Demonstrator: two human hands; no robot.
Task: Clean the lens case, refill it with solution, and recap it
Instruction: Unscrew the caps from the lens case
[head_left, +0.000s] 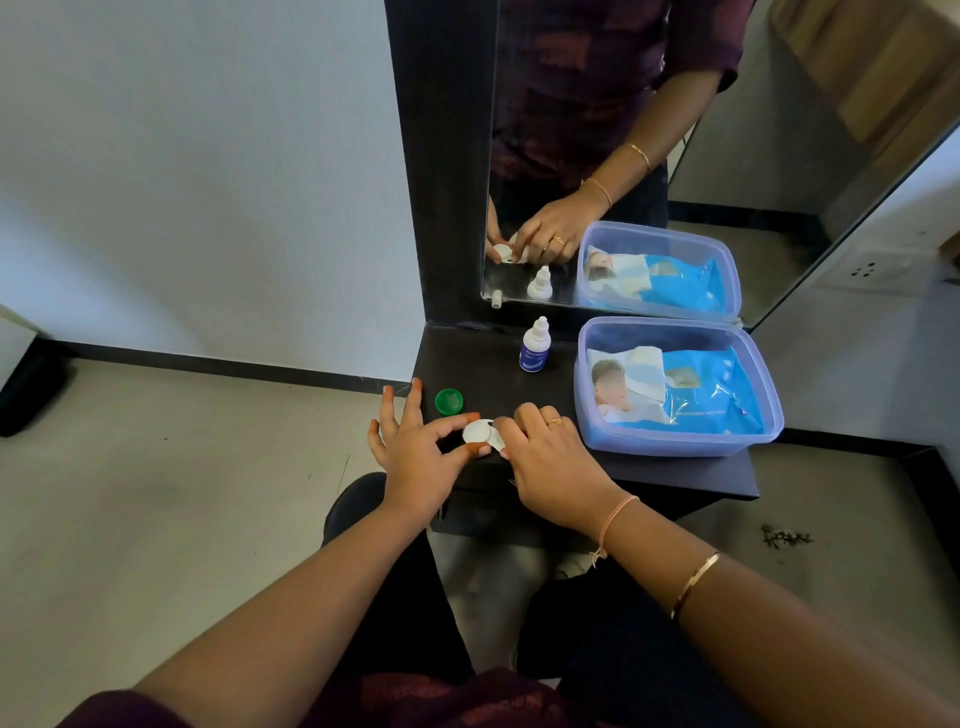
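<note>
**While two hands hold it, the lens case sits at the shelf's front edge**

Seen from the head camera, the white plastic lens case (480, 434) lies on the dark wooden shelf (493, 374), close to its front edge and between the two hands. The left hand (415, 457) pinches the case's round left end between thumb and forefinger, its other fingers spread and lifted. The right hand (550, 457) lies curled over the case's right end, covering it, fingertips bent down onto the plastic.

From the case, a green round cap (449, 401) lies by itself on the shelf at 11 o'clock, just beside the left forefinger and apart from the case. A small white dropper bottle with a blue label (535, 348) stands upright at 1 o'clock, capped, well apart from the hands. At 3 o'clock sits a translucent lilac plastic tub (675, 441), open-topped, holding a blue pack of wet wipes (717, 395). At 12 o'clock the wall mirror (779, 156) repeats the hands, bottle and tub.
</note>
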